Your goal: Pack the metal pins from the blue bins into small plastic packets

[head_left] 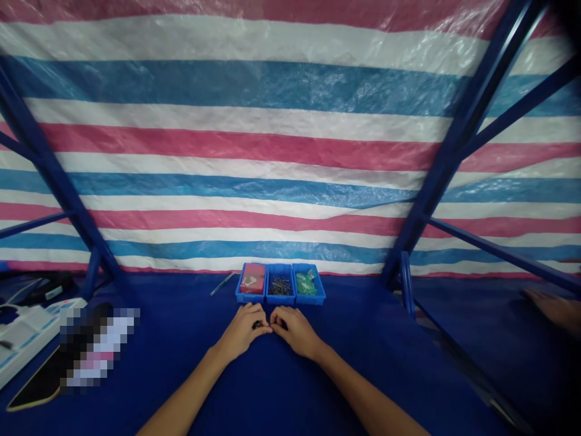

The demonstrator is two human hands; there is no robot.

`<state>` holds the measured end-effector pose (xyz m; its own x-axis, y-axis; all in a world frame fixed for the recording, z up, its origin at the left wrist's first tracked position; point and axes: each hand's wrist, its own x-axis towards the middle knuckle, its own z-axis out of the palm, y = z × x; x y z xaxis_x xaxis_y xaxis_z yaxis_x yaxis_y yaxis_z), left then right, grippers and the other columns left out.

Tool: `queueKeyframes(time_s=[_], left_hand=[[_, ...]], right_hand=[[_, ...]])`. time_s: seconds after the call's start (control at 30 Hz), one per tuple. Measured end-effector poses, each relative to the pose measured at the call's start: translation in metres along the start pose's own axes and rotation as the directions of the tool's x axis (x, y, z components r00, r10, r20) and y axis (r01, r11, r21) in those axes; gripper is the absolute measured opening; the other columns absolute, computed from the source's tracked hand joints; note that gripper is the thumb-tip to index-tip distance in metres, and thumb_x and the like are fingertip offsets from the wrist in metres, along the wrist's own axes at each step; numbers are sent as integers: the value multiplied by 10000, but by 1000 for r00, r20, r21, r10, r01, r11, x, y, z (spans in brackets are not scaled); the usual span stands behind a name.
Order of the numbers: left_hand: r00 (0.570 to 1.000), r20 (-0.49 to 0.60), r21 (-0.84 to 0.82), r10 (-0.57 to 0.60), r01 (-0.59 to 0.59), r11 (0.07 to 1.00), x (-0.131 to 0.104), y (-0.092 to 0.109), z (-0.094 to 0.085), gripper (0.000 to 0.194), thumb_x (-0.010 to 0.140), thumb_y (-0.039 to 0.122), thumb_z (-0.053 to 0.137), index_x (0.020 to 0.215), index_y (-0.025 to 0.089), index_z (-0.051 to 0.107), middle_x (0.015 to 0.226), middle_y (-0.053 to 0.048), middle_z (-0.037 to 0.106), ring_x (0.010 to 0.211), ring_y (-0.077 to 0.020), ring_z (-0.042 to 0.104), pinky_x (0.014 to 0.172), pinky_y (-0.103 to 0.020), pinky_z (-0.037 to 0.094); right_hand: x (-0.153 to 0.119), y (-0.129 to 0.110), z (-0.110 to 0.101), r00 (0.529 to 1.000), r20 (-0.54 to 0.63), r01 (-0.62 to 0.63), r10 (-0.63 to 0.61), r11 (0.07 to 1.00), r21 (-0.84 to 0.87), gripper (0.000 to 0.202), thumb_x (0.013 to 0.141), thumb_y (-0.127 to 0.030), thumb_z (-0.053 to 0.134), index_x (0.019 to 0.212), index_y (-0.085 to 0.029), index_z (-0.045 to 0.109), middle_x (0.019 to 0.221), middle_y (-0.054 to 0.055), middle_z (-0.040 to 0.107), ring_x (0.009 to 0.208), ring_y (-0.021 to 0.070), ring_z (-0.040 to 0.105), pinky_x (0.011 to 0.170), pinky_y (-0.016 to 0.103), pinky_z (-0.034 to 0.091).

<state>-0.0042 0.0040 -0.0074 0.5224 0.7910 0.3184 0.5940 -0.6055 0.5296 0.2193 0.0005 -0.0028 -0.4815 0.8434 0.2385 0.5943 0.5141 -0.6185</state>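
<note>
My left hand (pixel 245 332) and my right hand (pixel 297 333) meet fingertip to fingertip, low over the blue table. Both are closed in a pinch. Something small and dark shows at the curled fingers of my left hand, and a dark spot at those of my right; neither is clear enough to name. Just beyond the hands stand three blue bins side by side. The left bin (pixel 250 298) has a red bottom with a few small pale pieces. Dark screw-like pins (pixel 280 286) fill the middle one. Small pale pieces lie on green in the right bin (pixel 310 299).
A thin pen-like tool (pixel 221 283) lies left of the bins. At far left are a white power strip (pixel 31 339) and a dark flat object (pixel 39 378) beside a blurred patch. Blue metal posts flank the table. Another person's hand (pixel 551 306) appears at far right.
</note>
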Motion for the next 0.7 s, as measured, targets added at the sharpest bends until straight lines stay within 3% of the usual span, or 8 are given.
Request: queueKeyframes(time_s=[0.2,0.37,0.47,0.7], left_hand=[[1000,5,-23,-9,9,1000,-1,4,-4,280,1008,430,674,830,214,692,974,-11,683,925,-203,580,885,-349,379],[1000,-12,4,20,-20,1000,-4,13,-8,61,954,221,694,896,236,706,1048,-6,674,980,-209,586,910,-352,395],[999,-22,32,29,-28,999,-4,15,-9,133,922,135,658,962,249,714,1080,-11,669,999,-215,588,905,-353,400],[998,-17,-33,-67,67,997,-3,10,-6,61,1011,267,626,1042,257,677,980,-3,675,953,-211,590,867,-343,415]], right_hand=[[0,1,1,1000,-3,-15,15,1000,-17,61,963,-192,639,972,-245,670,851,-38,643,872,168,597,796,295,339],[1,5,2,999,-40,-6,7,999,37,89,942,-144,639,936,-232,656,842,-36,630,828,160,584,764,278,356],[1,6,0,999,-49,9,-5,995,95,106,925,-122,642,910,-226,652,819,-40,611,765,149,558,707,263,360],[1,4,-1,999,-37,3,0,996,84,77,918,-167,688,921,-228,640,853,-30,615,795,164,569,731,274,380]])
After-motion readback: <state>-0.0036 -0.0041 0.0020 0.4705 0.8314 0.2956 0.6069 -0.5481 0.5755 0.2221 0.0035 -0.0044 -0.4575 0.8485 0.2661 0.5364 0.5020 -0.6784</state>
